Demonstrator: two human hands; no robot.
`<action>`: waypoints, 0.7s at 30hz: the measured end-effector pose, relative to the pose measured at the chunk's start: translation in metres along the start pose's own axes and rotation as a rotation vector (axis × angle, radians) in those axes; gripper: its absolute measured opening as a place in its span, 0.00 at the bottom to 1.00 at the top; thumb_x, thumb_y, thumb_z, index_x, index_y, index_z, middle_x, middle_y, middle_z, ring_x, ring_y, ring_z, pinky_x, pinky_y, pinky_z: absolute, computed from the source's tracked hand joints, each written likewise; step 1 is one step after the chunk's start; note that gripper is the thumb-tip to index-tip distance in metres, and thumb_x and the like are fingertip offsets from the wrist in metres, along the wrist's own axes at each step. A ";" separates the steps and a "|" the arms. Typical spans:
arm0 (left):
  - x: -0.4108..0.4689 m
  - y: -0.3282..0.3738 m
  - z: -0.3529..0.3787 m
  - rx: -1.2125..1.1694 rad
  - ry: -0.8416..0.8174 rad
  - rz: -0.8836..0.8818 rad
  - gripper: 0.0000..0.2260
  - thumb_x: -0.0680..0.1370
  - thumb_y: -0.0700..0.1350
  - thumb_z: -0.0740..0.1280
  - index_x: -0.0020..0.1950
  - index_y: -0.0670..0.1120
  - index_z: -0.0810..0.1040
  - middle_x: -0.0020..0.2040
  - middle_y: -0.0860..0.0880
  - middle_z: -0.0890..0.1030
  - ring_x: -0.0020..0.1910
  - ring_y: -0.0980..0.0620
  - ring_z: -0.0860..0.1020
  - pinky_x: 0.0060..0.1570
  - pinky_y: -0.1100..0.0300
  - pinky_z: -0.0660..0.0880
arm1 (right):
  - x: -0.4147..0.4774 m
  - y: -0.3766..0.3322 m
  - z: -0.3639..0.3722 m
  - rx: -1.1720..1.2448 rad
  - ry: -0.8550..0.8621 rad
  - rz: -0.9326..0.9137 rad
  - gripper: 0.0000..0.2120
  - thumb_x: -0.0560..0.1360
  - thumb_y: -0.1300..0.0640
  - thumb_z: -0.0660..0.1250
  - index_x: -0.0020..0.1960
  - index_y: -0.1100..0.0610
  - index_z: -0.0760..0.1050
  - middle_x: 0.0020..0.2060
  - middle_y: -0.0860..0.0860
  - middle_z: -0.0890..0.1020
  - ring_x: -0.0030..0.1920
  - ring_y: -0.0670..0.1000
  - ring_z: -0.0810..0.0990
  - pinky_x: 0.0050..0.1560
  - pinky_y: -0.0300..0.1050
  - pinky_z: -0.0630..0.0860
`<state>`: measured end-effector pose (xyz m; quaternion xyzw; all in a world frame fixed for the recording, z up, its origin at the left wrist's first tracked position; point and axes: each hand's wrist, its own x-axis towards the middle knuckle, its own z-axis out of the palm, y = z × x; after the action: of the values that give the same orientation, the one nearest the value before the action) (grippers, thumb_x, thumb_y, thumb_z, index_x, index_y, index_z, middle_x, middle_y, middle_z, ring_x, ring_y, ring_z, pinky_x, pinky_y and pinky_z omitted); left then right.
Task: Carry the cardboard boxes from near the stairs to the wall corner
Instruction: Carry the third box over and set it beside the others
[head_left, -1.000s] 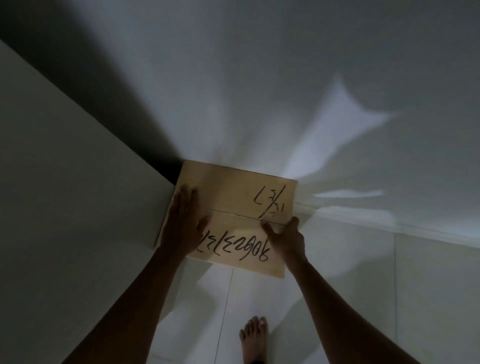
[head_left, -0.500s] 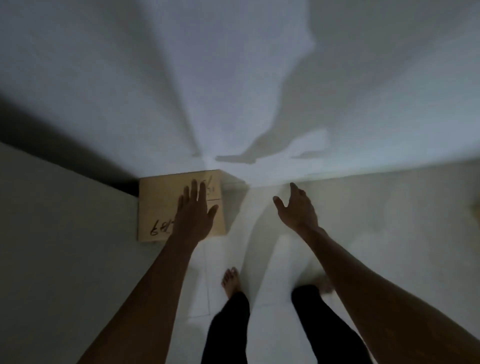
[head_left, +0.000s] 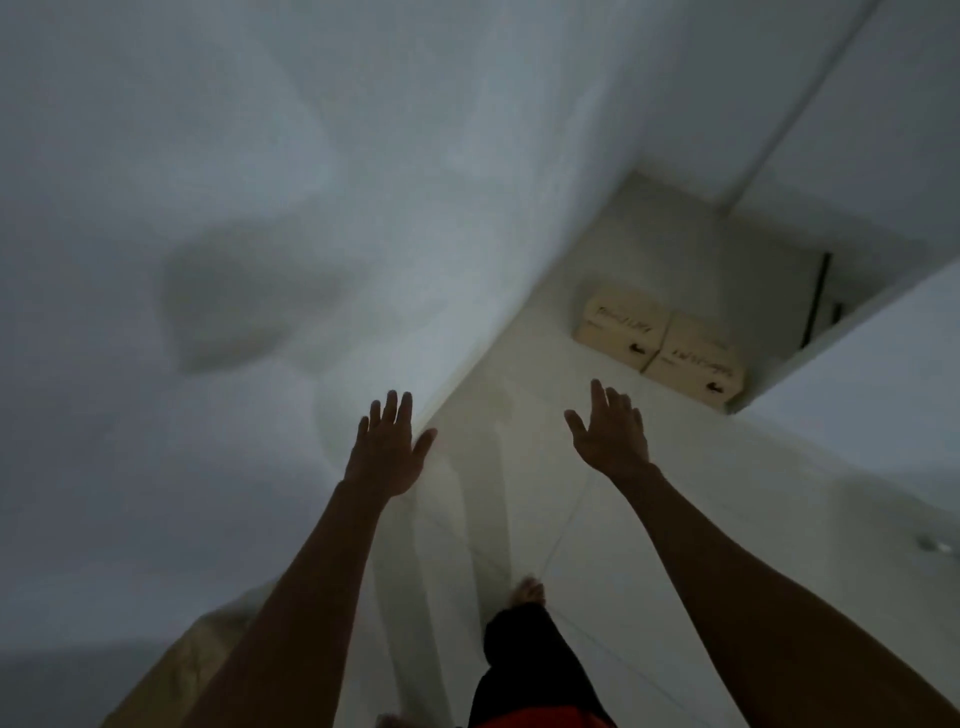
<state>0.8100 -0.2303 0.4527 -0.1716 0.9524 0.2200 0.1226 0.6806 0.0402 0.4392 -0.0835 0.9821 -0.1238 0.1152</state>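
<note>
Both hands empty. Left hand (head_left: 387, 457) flat, fingers spread, palm down, out ahead of me and near the wall (head_left: 260, 208) on my left. Right hand (head_left: 613, 434) also spread, palm turned inward, gripping nothing. Arms extended forward, probably just balance and reach while walking; nothing to carry in this leg.

Target ahead: two cardboard boxes (head_left: 660, 345) on the floor (head_left: 675, 519), side by side and touching, pushed up against the base of a white structure on the right. Handwriting on the tops, too blurred to read. A dark vertical bar (head_left: 815, 301) stands behind them; could be a stair rail, can't confirm from here. The boxes are well apart from my hands, nowhere near reach.

One more tan cardboard edge (head_left: 171, 670) shows at bottom left, low by the wall, mostly cut off by my left arm. Judging by position that's the drop spot at the wall corner, but the view is too blurred to be sure.

One bare foot (head_left: 530, 592) forward on the tiles, dark trouser leg below it.

Judgement: task partly done, at least two boxes left at the pickup point. Next step needs closing the gap, then a two-handed grip on opposite sides of one box. They sit tight together, so the inner side has no finger room; take the nearer one first or slide it free.
</note>
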 end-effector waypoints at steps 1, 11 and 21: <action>0.016 0.021 -0.005 0.013 -0.016 0.034 0.32 0.82 0.58 0.51 0.80 0.43 0.47 0.80 0.41 0.48 0.79 0.38 0.49 0.77 0.45 0.49 | 0.011 0.015 -0.012 0.015 0.011 0.034 0.34 0.80 0.42 0.55 0.79 0.59 0.53 0.76 0.61 0.62 0.76 0.63 0.58 0.75 0.59 0.55; 0.170 0.187 -0.020 0.070 -0.095 0.180 0.32 0.81 0.58 0.52 0.79 0.44 0.48 0.80 0.41 0.50 0.79 0.39 0.50 0.76 0.45 0.51 | 0.125 0.135 -0.096 0.103 0.066 0.225 0.34 0.79 0.41 0.56 0.78 0.59 0.54 0.75 0.61 0.63 0.75 0.63 0.59 0.74 0.60 0.58; 0.336 0.310 0.015 0.146 -0.229 0.255 0.32 0.81 0.59 0.52 0.79 0.44 0.50 0.80 0.41 0.52 0.79 0.40 0.52 0.76 0.45 0.54 | 0.246 0.243 -0.117 0.213 0.057 0.385 0.35 0.79 0.40 0.57 0.78 0.59 0.54 0.74 0.60 0.65 0.73 0.62 0.63 0.72 0.59 0.62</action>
<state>0.3885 -0.0527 0.4526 -0.0140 0.9597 0.1821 0.2138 0.3832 0.2515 0.4347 0.1216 0.9641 -0.2047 0.1172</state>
